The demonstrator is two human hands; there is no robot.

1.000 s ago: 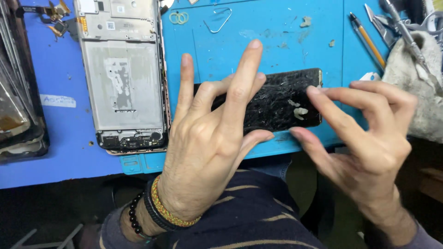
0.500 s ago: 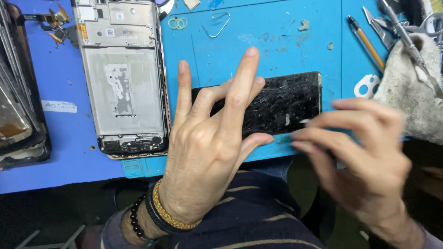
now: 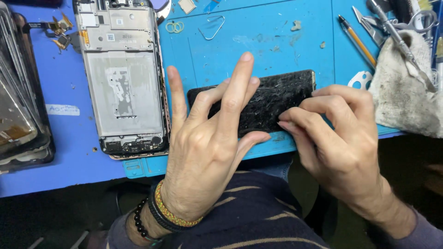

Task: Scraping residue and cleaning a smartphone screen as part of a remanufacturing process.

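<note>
A cracked black phone screen panel [image 3: 281, 94] lies flat on the blue work mat [image 3: 258, 41] near its front edge. My left hand [image 3: 207, 138] presses down on the panel's left half with spread fingers; the thumb rests at its front edge. My right hand [image 3: 337, 138] is at the panel's right front edge, fingers bunched together and touching the glass. Whether the right fingers pinch a small piece, I cannot tell. Beaded and woven bracelets circle my left wrist.
An opened phone frame [image 3: 122, 78] lies to the left. Stacked screens [image 3: 18, 110] sit at the far left edge. A pencil [image 3: 357, 41], tweezers [image 3: 397, 34] and a dirty white cloth [image 3: 406, 92] lie at the right. A wire triangle [image 3: 211, 27] lies further back.
My right hand has closed from spread fingers into a bunch and moved left onto the panel's front right edge. My left hand has stayed pressed on the panel.
</note>
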